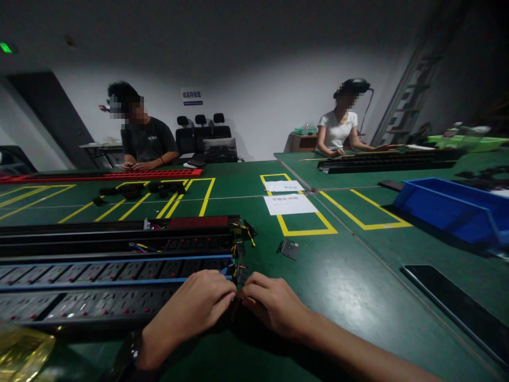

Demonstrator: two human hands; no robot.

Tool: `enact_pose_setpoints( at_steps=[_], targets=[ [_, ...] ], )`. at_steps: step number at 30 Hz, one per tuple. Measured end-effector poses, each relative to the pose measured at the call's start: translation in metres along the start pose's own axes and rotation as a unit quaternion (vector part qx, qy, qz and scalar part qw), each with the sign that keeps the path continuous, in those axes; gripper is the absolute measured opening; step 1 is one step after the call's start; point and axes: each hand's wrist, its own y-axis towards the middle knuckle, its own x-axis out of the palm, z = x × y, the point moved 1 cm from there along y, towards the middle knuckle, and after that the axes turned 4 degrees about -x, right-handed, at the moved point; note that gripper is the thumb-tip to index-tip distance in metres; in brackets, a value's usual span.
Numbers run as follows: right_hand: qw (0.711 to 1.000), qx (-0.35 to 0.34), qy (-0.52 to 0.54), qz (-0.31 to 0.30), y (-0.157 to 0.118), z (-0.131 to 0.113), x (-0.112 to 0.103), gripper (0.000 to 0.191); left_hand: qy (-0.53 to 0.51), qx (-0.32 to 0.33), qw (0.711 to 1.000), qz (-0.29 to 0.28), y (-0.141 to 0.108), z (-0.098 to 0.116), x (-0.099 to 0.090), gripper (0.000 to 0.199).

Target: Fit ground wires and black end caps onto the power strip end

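Note:
Long power strips with rows of sockets and red dots lie side by side at the left. My left hand (199,300) rests over the right end of the nearest power strip (99,305), its fingers bent and pressed together. Meeting it there, my right hand (274,305) has its fingertips pinched at the strip's end. What the fingertips hold is hidden and dark. Just beyond them, a blue-edged power strip (119,269) ends in a cluster of dark parts and yellow wires (239,254). A small black plate (289,249) lies on the green table to the right.
A blue bin (445,209) and a dark phone-like slab (453,302) lie at the right. White paper sheets (292,205) sit mid-table. Black parts (139,190) are scattered beyond the strips. Two co-workers sit across the table. A yellow transparent object (24,350) is at the lower left.

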Motion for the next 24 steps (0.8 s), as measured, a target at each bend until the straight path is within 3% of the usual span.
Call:
enact_pose_setpoints(
  at_steps=[3,8,12,15,18,21,24],
  targets=[
    [1.0,0.001,0.017,0.009,0.0,0.0,-0.002,0.015,-0.001,0.005,1.0,0.025,-0.002,-0.007,-0.003,0.022],
    [0.997,0.029,0.026,0.066,0.0,-0.001,-0.004,0.021,-0.006,0.034,0.99,0.139,-0.001,-0.009,-0.007,0.022],
    [0.993,0.013,0.026,0.114,-0.001,0.002,-0.005,0.019,0.027,0.089,0.984,0.15,0.004,0.004,0.007,0.024],
    [0.992,0.017,-0.029,0.12,-0.003,0.011,-0.014,0.013,0.047,0.087,0.98,0.172,0.007,0.007,0.013,0.024],
    [0.977,0.096,-0.134,0.132,-0.008,0.027,-0.03,0.008,0.058,0.07,0.969,0.229,0.008,0.002,0.011,0.027],
    [0.959,0.138,-0.19,0.159,-0.011,0.036,-0.041,0.02,0.085,0.057,0.96,0.26,0.009,-0.005,0.009,0.023],
    [0.975,0.102,-0.172,0.102,-0.009,0.031,-0.039,0.04,0.1,0.025,0.96,0.262,0.011,-0.009,0.011,0.024]
  ],
)
